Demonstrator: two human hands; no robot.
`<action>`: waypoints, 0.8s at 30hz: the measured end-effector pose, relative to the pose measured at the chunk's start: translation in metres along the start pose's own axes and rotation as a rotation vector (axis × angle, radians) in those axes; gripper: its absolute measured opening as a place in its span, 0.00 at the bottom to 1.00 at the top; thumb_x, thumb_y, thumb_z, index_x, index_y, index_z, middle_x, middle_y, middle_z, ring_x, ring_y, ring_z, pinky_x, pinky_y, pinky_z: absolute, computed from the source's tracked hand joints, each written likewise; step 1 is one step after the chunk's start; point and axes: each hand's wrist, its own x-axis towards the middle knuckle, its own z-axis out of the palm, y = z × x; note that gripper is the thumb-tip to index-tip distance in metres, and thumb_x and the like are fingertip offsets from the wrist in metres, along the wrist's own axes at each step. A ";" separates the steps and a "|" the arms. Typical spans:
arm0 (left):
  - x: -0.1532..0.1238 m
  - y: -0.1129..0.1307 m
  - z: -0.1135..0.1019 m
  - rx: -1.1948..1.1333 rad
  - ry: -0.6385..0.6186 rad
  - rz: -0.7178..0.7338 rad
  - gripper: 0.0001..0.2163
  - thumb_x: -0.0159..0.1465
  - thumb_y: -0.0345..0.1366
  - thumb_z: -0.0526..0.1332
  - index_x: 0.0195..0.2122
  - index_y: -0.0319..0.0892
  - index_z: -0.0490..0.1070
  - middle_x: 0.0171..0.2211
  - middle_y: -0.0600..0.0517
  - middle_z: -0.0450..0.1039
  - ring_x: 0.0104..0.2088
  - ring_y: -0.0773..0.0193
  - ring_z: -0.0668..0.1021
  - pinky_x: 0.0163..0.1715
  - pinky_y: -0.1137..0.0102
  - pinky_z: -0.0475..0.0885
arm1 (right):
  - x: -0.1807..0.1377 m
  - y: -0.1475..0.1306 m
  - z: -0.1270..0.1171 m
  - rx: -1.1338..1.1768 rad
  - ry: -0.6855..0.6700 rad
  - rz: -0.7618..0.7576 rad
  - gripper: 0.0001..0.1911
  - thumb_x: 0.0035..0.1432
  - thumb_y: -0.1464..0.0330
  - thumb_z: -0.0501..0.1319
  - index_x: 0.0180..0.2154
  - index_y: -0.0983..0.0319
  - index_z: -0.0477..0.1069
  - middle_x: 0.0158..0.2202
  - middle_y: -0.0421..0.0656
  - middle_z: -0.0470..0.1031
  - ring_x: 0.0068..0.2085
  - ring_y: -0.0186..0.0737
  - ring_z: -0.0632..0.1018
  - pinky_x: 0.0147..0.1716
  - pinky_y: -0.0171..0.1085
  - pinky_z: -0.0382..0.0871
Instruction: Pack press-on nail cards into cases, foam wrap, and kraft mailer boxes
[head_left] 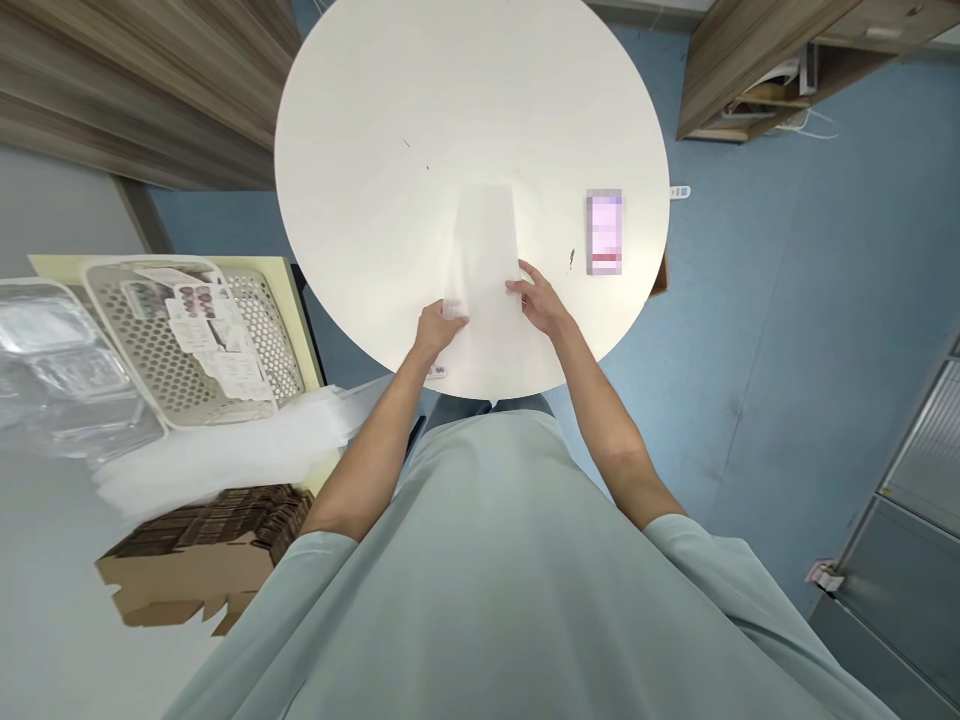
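Observation:
A long, thin white sheet [491, 250] lies in front of me on a round white table [360, 90]; whether it is paper or foam I cannot tell. My left hand [440, 328] is closed on its left edge, thumb on top and the other fingers partly hidden. On the opposite edge, my right hand [541, 298] pinches the sheet between thumb and fingers. The sheet looks folded lengthwise, its far end resting flat on the tabletop.
A blurred pink-screened phone [604, 232] lies at the right. To my left are a perforated basket [281, 345] holding printed packets, clear plastic packaging [67, 365], stacked white sheets [247, 455] and flattened brown cardboard boxes [195, 570]. A wooden cabinet [750, 60] stands far right.

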 end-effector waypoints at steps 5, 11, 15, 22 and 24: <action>0.001 0.000 -0.002 0.024 -0.007 0.010 0.17 0.60 0.37 0.71 0.50 0.40 0.82 0.55 0.42 0.87 0.55 0.47 0.85 0.61 0.57 0.79 | -0.007 -0.017 -0.007 0.048 0.028 0.017 0.44 0.58 0.54 0.77 0.73 0.45 0.69 0.41 0.33 0.85 0.37 0.37 0.83 0.38 0.37 0.82; 0.007 0.001 0.007 0.153 -0.028 0.004 0.14 0.60 0.36 0.71 0.47 0.42 0.82 0.53 0.43 0.87 0.56 0.46 0.85 0.62 0.56 0.78 | -0.018 -0.023 -0.020 -0.061 0.076 -0.093 0.41 0.60 0.44 0.76 0.70 0.44 0.72 0.51 0.38 0.88 0.35 0.37 0.79 0.35 0.38 0.79; 0.009 0.002 0.013 0.234 0.001 0.003 0.10 0.61 0.37 0.70 0.44 0.45 0.79 0.48 0.44 0.85 0.56 0.44 0.84 0.60 0.55 0.77 | -0.010 -0.011 -0.031 -0.157 0.267 -0.173 0.33 0.61 0.44 0.75 0.62 0.49 0.76 0.52 0.43 0.85 0.42 0.40 0.80 0.42 0.41 0.80; 0.007 0.004 0.019 0.453 0.057 -0.047 0.08 0.60 0.35 0.70 0.35 0.49 0.70 0.40 0.45 0.80 0.50 0.39 0.82 0.54 0.53 0.76 | 0.024 0.005 -0.040 -0.297 0.500 -0.147 0.17 0.68 0.57 0.70 0.52 0.55 0.72 0.50 0.46 0.78 0.52 0.45 0.81 0.59 0.47 0.78; 0.007 0.004 0.021 0.471 0.046 -0.059 0.08 0.60 0.34 0.69 0.34 0.49 0.69 0.40 0.44 0.80 0.51 0.39 0.82 0.54 0.53 0.75 | 0.029 0.010 -0.041 -0.295 0.492 -0.150 0.17 0.68 0.57 0.70 0.53 0.55 0.71 0.51 0.46 0.78 0.55 0.47 0.81 0.61 0.49 0.78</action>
